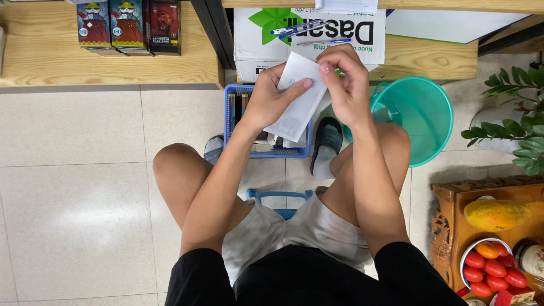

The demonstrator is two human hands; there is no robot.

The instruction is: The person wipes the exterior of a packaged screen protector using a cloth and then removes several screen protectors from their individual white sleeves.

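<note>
The person sits on a low blue stool (280,198) above a tiled floor (79,187), knees apart, with both hands raised in front of a wooden shelf (430,56). The left hand (271,99) pinches a white paper sleeve (297,99) along its left edge, thumb laid across the front face and fingers folded behind it. The right hand (345,85) closes on the upper right corner of the same sleeve, fingertips curled over the top edge; a thin green item shows just beside these fingers, too small to identify. The sleeve hangs tilted, its lower end directly above a blue plastic basket (266,152) that stands on the floor between the two slippered feet. The basket holds upright packs. A teal plastic bucket (422,116) lies tipped beside the right knee. On the shelf behind the hands stands a white cardboard box (249,39) with several blue pens (300,27) on top. Three boxed figurines (129,25) stand on the shelf at upper left. At lower right, a carved wooden stand (453,226) carries a papaya (496,214) and a bowl of red fruit (493,269). A potted plant (518,107) is at the right edge.
</note>
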